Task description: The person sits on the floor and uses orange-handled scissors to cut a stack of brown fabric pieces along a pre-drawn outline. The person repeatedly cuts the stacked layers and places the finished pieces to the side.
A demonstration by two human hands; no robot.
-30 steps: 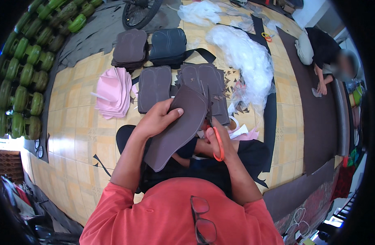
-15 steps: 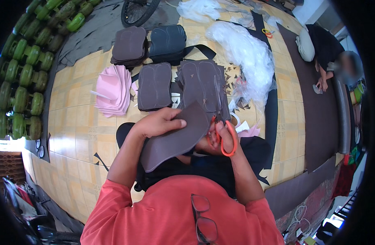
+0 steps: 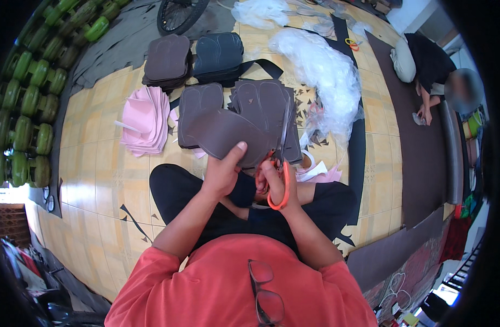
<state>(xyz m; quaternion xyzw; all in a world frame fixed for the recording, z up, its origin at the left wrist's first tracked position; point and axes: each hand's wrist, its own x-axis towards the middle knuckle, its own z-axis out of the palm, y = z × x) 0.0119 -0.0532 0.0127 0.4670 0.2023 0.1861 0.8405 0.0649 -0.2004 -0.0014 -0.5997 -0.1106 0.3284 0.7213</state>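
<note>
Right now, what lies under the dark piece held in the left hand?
Under the dark piece lie stacks of dark cut pieces on the tiled floor. Its middle covers part of them.

Clear plastic bags (image 3: 323, 71) lie heaped on the floor, upper middle.

Yellow-tan tiled floor (image 3: 97, 163) under me, daylit. Green gas cylinders (image 3: 26, 103) line the left edge of the frame. Long dark mat (image 3: 424, 158) runs down the right side. Bicycle wheel (image 3: 179, 13) at top centre. White plastic heap (image 3: 326, 71) upper right.
</note>
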